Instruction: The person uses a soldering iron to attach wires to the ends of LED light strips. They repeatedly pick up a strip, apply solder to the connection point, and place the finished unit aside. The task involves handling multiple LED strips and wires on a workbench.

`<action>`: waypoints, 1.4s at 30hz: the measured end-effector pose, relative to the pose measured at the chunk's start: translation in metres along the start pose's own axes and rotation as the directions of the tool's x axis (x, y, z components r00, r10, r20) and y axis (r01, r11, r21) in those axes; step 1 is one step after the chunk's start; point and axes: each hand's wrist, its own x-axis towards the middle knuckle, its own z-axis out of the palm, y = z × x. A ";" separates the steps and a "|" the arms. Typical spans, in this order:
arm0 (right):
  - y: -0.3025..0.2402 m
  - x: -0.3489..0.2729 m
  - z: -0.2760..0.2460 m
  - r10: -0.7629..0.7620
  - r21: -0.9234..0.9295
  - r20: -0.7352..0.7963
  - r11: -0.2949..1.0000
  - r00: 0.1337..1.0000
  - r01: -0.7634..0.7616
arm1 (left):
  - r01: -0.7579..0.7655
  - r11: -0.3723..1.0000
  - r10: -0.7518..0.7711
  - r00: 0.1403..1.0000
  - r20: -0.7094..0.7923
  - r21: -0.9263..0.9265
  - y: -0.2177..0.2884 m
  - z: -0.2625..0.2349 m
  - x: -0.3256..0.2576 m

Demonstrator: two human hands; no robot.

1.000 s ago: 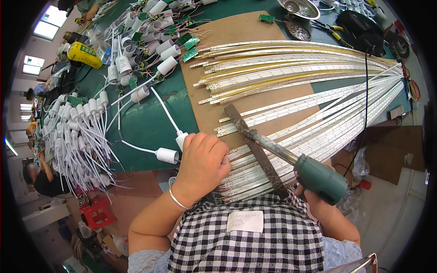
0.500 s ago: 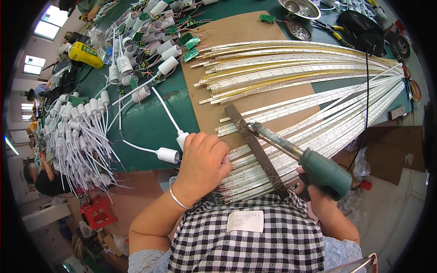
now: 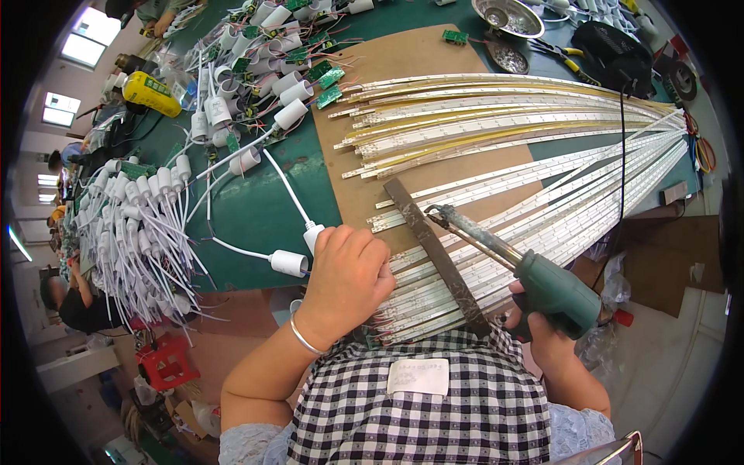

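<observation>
My right hand [image 3: 547,341] grips the green handle of a soldering gun [image 3: 559,293]. Its dark tip is over a brown flat bar [image 3: 439,260] that lies across a fan of white LED strips [image 3: 425,301]. My left hand [image 3: 347,270] is closed at the strips' left ends, fingers curled under and mostly hidden, so what they pinch cannot be made out. Beside it lie two white cylindrical tube-lamp end caps with white cables: one cap [image 3: 288,263] left of the wrist, the other cap [image 3: 313,235] partly behind my knuckles.
More strips [image 3: 434,103] lie on a brown board [image 3: 418,48] on the green table [image 3: 256,201]. Piles of white caps [image 3: 128,209] and small green circuit boards [image 3: 328,96] fill the left. Cutting pliers [image 3: 570,58], a metal bowl [image 3: 535,23] and a hanging black cord [image 3: 623,178] are at right.
The soldering gun's tip has shifted slightly up and to the right, off the bar's edge. My left hand stays closed in the same place.
</observation>
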 end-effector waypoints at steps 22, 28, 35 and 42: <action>-0.003 -0.026 -0.001 -0.116 0.082 -0.151 0.988 0.982 0.130 | -0.138 0.956 0.094 0.980 0.176 0.259 -0.075 -0.079 -0.007; -0.007 -0.026 0.002 -0.140 0.077 -0.151 0.985 0.979 0.153 | -0.126 0.912 0.100 0.991 0.085 0.390 -0.048 -0.113 -0.040; -0.003 -0.029 -0.005 -0.157 0.071 -0.034 0.985 0.987 0.159 | 0.067 0.878 -0.184 0.961 0.204 0.475 -0.034 -0.130 -0.071; -0.005 -0.027 0.002 -0.158 0.099 -0.074 0.981 0.985 0.165 | 0.079 0.979 -0.100 0.990 0.103 0.187 -0.063 -0.114 -0.081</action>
